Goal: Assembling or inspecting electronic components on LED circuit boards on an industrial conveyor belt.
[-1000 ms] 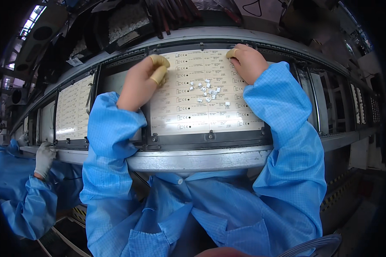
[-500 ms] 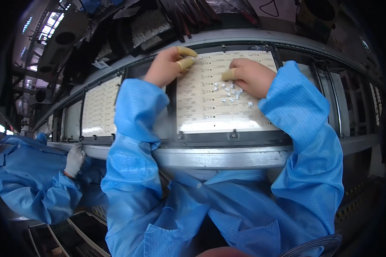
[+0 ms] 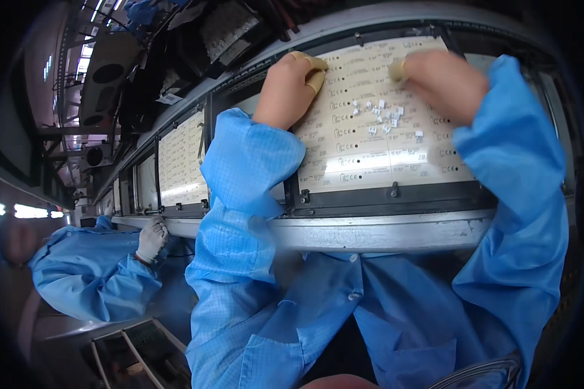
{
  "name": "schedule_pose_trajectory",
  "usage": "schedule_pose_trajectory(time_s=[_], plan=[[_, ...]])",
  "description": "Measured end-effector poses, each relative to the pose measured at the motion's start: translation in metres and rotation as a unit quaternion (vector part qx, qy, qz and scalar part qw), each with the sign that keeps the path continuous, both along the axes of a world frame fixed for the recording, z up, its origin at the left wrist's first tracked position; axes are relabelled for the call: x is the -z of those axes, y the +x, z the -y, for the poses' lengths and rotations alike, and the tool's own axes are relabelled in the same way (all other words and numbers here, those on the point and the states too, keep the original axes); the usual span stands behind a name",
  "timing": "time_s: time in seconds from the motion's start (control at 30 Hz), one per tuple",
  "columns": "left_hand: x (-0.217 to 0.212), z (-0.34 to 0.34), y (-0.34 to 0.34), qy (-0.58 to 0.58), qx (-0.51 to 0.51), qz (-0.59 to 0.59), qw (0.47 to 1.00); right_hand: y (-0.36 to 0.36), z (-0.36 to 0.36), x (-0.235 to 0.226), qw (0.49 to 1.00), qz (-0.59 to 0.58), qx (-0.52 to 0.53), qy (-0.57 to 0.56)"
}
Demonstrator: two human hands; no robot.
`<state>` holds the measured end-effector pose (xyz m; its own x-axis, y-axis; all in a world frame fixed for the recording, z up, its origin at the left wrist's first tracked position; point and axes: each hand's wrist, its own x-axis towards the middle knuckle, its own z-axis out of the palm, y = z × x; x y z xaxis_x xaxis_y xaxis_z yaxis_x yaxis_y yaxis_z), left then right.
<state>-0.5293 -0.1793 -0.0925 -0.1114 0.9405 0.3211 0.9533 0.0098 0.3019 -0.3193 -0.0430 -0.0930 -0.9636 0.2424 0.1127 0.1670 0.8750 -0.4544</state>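
Observation:
A cream circuit-board panel (image 3: 370, 152) with rows of printed marks lies in a dark frame (image 3: 353, 202) in front of me. Small white connectors (image 3: 389, 115) are scattered over its middle. My left hand (image 3: 291, 87) is at the panel's far left corner, yellowish finger cots on its thumb and forefinger. Those two fingers are bent toward each other; anything between them is too small to tell. Beyond the loose connectors, near the far right part of the panel, my right hand (image 3: 441, 81) is closed in a pinch. Its cot-covered fingertips are slightly blurred, hiding what they hold.
A metal rail (image 3: 383, 232) runs along the near side of the line. Another framed panel (image 3: 183, 159) lies further left. A co-worker in blue (image 3: 91, 266), with a white-gloved hand (image 3: 152, 240), is at the left. Dark bins with white parts (image 3: 230, 35) stand behind the line.
The whole view has shifted, so the panel appears further right. My right hand has moved away from the loose connectors toward the panel's far side. My left hand stays by the far left corner.

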Motion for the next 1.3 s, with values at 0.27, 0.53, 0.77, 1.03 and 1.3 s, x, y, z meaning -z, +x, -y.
schedule_pose_trajectory(time_s=[0.27, 0.53, 0.77, 1.03, 1.3], plan=[[0.001, -0.003, 0.023, -0.021, 0.003, -0.008, 1.0, 0.045, -0.031, -0.026, 0.994, 0.019, 0.024, 0.101], [-0.004, -0.004, 0.043, 0.021, 0.02, 0.034, 0.999, 0.055, -0.039, 0.004, 0.952, -0.3, -0.051, -0.045], [-0.02, 0.031, 0.078, -0.074, -0.004, 0.147, 0.986, 0.04, -0.035, 0.012, 0.992, -0.046, 0.105, 0.047], [0.0, 0.036, 0.085, -0.058, 0.029, 0.094, 0.994, 0.035, -0.021, 0.006, 0.991, 0.002, 0.117, 0.063], [-0.007, 0.034, 0.078, -0.048, 0.009, 0.129, 0.99, 0.024, -0.019, 0.003, 0.986, 0.057, 0.126, 0.092]])
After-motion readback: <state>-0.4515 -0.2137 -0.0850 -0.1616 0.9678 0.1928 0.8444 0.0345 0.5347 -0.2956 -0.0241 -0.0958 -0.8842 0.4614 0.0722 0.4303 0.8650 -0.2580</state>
